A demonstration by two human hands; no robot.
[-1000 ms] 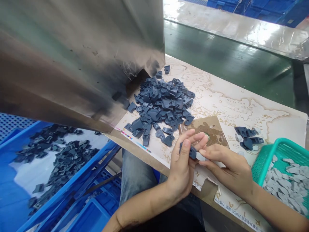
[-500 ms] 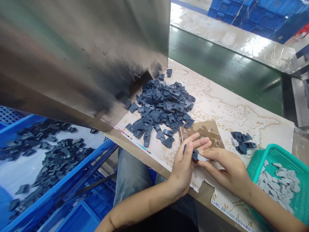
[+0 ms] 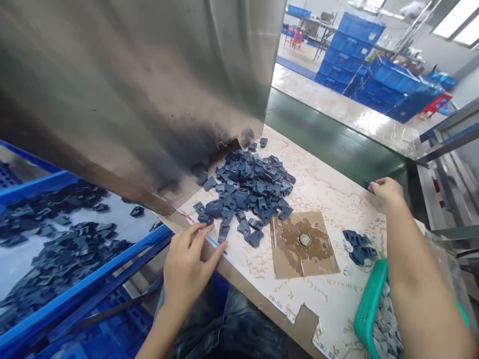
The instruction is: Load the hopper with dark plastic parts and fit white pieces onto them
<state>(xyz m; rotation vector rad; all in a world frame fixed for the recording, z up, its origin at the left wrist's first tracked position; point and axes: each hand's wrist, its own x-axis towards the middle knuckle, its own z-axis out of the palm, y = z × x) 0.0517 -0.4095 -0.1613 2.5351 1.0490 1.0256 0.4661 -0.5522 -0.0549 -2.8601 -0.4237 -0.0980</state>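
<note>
While the left hand (image 3: 186,269) is spread wide just beside the pile of dark blue plastic clips (image 3: 247,192), the right hand (image 3: 389,192) curls narrow at the far table edge (image 3: 339,167), a dark bit (image 3: 370,186) at its fingertips, grip unclear; teal basket (image 3: 368,311) below it.

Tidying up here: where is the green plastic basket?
The green plastic basket sits at lower right in the head view, under the right forearm, just below a small cluster of dark blue parts.
</note>
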